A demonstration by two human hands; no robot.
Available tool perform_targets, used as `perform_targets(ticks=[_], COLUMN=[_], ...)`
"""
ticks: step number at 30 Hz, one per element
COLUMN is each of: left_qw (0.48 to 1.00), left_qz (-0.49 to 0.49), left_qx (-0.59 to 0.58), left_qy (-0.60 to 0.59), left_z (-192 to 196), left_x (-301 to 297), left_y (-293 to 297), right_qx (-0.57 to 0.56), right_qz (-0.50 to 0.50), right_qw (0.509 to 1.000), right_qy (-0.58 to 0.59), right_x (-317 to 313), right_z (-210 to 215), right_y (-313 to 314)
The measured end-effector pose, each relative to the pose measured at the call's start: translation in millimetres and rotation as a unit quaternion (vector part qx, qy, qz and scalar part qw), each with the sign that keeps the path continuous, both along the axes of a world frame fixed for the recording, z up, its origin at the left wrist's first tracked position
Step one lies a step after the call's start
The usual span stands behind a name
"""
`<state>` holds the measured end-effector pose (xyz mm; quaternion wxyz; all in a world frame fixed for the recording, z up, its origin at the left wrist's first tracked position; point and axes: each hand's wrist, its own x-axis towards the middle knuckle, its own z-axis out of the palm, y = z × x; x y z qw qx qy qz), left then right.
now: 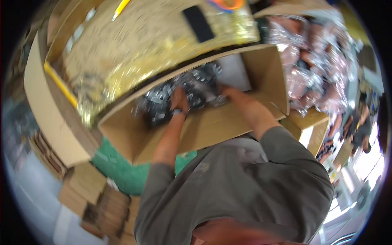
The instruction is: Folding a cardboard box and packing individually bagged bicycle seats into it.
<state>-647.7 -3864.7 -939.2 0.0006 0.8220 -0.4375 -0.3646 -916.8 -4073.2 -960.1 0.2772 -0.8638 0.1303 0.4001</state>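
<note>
Far left: flattened cardboard (49, 106) stood on edge, with stacked brown cartons (87, 196) below it near the lower rim. A yellow strip (60, 83) ran beside the cardboard.

Upper left to centre: a table (143, 45) with a speckled yellow top. On it lay a yellow pen (121, 8), a black flat rectangle (198, 23) and, at the top edge, an orange ring (226, 4), partly cut off.

Centre: an open box (204, 126) sat tilted against the table edge, over a green surface (122, 171). Inside lay a pile of silver packets (163, 100) with dark contents, and a white sheet (234, 71) at the box's right end.

Left hand (179, 100): inside the box, palm down on the packets, fingers curled into the pile. It was touching them; whether it had closed on one could not be told. A band showed at the wrist.

Right hand (228, 92): inside the box, fingers down at the edge of the packets, just below the white sheet. Grip hidden by the blur; cannot tell.

Both forearms entered over the box's near wall, from grey sleeves (245, 179).

Right: a heap of silvery pink bags (314, 61) beside the box, above a smaller carton (310, 126). Far right edge: other people (359, 122), blurred.
</note>
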Motion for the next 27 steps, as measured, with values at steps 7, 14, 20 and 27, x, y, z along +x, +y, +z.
perform_targets(ticks=[7, 14, 20, 27], left_qw=[0.990, 0.904, 0.829, 0.582], left_qz=[0.056, 0.148, 0.069, 0.207], left_qx=[-0.003, -0.280, -0.174, -0.086], left_qy=[0.131, 0.288, 0.527, 0.781], left_z=[208.4, 403.7, 424.7, 395.2], left_x=[-38.7, -217.2, -406.0, -443.7], left_y=[94.6, -144.4, -297.9, -275.0], right_qx=[-0.035, -0.514, 0.035, 0.130], right_qz=[-0.496, -0.773, -0.891, -0.776], right_qw=[0.762, 0.357, 0.200, 0.455], right_qy=[-0.415, -0.100, -0.407, -0.416], right_x=[-13.0, -419.6, -489.6, -545.5], right_z=[335.8, 342.3, 341.8, 433.5], right_y=[-47.3, -192.3, -153.7, -145.7])
